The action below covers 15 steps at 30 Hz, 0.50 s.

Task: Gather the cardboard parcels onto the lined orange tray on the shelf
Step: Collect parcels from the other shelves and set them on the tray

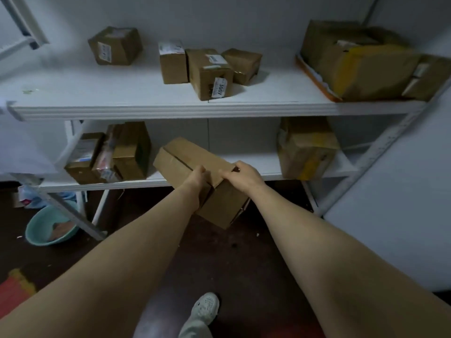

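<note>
Shelving point(170, 107) in white, two boards deep, fills the wall ahead. At the right end of the upper shelf the orange tray point(314, 76) shows only its front edge and a strip of pale liner, because a big crumpled box with yellow tape point(361, 62) already lies across it. Further left on that board, well apart from the tray, sit a cluster of three small parcels point(210, 67) near the middle and a lone parcel point(116, 45) toward the left back.

On the lower shelf, a taped carton point(306, 148) stands at the right end and a few upright packages point(109, 154) at the left. The long cardboard parcel point(192, 164) hangs tilted over the front edge of this lower shelf at its middle, near end lowest. The left hand point(195, 176) is closed on its near-left edge; the right hand point(244, 175) presses over the top corner, fingers curled on the cardboard.

Stiff, plain card, it looks rigid and easy to grip, probably not heavy since it is held at one end only. A hold under both long sides would steady it for the lift to the tray.

Below, the floor is dark, with a teal basin point(50, 228) at left and one pale shoe point(205, 308).
</note>
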Available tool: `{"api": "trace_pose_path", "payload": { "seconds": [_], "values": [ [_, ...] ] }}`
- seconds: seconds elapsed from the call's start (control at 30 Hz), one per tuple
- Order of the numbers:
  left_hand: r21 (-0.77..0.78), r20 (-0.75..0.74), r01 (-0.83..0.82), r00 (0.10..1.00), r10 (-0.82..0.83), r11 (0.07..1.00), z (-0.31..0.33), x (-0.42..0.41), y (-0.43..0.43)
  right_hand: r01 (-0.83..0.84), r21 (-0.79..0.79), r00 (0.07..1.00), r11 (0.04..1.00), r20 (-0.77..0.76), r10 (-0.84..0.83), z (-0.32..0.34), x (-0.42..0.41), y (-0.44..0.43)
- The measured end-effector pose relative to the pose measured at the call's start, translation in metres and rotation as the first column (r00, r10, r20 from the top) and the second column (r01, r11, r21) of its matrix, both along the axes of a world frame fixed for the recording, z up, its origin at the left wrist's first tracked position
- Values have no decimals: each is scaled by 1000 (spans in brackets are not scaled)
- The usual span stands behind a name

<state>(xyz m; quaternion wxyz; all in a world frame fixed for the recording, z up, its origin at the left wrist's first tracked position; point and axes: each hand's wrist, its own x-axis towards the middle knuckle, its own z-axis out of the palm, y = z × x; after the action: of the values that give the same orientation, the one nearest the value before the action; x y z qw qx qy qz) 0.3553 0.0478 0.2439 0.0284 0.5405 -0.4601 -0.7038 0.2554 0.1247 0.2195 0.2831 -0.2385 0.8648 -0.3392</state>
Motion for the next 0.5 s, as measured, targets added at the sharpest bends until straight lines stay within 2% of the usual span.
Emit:
{"api": "trace_pose_path", "payload": {
  "seconds": [0.2, 0.5],
  "values": [
    [-1, 8, 95, 995, -95, 995, -24, -62, -17, 151, -5, 988, 988, 14, -151, -22, -47, -3],
    [24, 1, 163, 987, -163, 986, -68, -143, -51, 283, -35, 959, 958, 11, -283, -55, -111, -29]
  ]
}}
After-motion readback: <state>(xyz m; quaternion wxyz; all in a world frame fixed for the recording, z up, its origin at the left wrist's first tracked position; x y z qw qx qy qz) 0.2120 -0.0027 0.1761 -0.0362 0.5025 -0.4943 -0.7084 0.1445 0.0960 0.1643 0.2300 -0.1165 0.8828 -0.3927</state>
